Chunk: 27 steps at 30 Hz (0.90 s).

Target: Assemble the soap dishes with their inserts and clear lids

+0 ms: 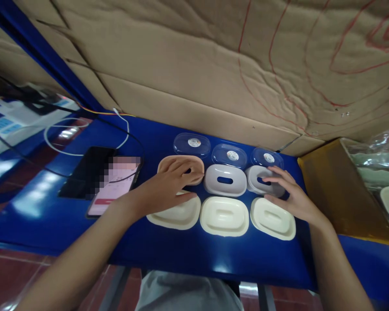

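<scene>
My left hand (168, 181) rests fingers outstretched over a peach oval dish with a slot (196, 164). Its thumb reaches over a cream oval tray (178, 218). On the right, the fingers of my right hand (288, 192) are apart at a pale grey slotted dish (255, 172), fingertips near its slot. A white slotted dish (212, 185) sits between the hands. Below it lie a cream tray with a raised middle (224, 216) and a similar cream tray (274, 220). Clear oval lids with round stickers, one of them the middle lid (220, 153), line the back.
A phone with a lit screen (116, 190) and a black phone-like slab (87, 168) lie left, with a white cable (63, 152) behind. A cardboard box (333, 190) holding wrapped pieces stands right. A cardboard wall (181, 86) rises behind the blue table (181, 250).
</scene>
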Each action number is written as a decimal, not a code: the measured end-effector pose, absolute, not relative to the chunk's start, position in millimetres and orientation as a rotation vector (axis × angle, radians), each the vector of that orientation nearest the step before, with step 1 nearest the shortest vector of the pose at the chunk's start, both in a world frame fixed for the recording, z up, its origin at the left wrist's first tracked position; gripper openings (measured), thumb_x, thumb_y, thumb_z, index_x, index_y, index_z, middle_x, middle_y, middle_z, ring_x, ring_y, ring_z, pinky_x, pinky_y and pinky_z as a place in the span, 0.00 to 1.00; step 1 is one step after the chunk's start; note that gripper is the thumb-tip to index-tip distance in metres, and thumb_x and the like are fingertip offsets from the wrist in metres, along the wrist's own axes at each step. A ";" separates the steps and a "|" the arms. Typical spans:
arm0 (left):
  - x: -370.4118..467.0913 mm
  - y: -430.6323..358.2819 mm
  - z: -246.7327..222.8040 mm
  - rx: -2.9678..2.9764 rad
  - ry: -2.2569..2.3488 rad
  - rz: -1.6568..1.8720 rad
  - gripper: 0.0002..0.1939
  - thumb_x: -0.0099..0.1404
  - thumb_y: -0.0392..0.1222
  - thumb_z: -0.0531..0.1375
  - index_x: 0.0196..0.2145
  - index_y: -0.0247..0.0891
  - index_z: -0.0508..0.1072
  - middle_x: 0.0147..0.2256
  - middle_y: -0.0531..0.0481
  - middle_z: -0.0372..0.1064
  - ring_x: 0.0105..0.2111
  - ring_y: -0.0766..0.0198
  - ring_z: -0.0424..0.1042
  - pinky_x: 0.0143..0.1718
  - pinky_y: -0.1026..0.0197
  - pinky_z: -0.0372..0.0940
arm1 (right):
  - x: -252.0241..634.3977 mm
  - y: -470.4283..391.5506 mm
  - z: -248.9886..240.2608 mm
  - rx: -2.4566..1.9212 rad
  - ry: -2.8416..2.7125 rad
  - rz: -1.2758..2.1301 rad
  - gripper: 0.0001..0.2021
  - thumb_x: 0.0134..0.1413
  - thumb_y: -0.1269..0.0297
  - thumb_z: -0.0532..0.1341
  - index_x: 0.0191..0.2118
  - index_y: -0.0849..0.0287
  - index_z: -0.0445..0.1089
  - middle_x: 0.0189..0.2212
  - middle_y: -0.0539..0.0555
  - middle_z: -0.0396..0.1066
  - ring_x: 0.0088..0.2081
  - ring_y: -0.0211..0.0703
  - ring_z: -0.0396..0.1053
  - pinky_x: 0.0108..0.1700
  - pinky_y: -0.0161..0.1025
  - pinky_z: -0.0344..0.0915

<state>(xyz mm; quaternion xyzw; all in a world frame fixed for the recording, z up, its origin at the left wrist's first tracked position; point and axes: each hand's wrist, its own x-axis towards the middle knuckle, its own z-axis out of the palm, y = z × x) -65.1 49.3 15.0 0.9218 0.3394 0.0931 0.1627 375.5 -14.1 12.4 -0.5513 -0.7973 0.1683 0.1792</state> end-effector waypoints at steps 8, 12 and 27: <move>-66.9 45.8 24.9 2.809 0.992 0.452 0.23 0.76 0.44 0.64 0.65 0.43 0.70 0.67 0.38 0.67 0.70 0.41 0.63 0.70 0.36 0.61 | 362.4 -19.6 5.9 -1.486 -2.168 0.052 0.13 0.70 0.58 0.66 0.57 0.48 0.76 0.66 0.60 0.70 0.67 0.61 0.69 0.69 0.62 0.62; -71.3 43.0 35.4 2.946 0.956 0.636 0.11 0.78 0.36 0.58 0.55 0.38 0.74 0.49 0.42 0.78 0.50 0.50 0.79 0.51 0.49 0.73 | 356.4 -25.1 9.8 -1.372 -2.190 -0.100 0.10 0.67 0.66 0.68 0.52 0.51 0.78 0.57 0.59 0.77 0.61 0.60 0.75 0.64 0.60 0.64; -82.4 50.0 43.0 2.752 1.097 1.010 0.14 0.81 0.42 0.55 0.34 0.40 0.68 0.25 0.54 0.70 0.22 0.64 0.69 0.26 0.60 0.60 | 350.2 -33.5 16.2 -1.225 -2.105 -0.203 0.08 0.61 0.77 0.70 0.36 0.57 0.76 0.34 0.54 0.78 0.41 0.54 0.80 0.50 0.54 0.69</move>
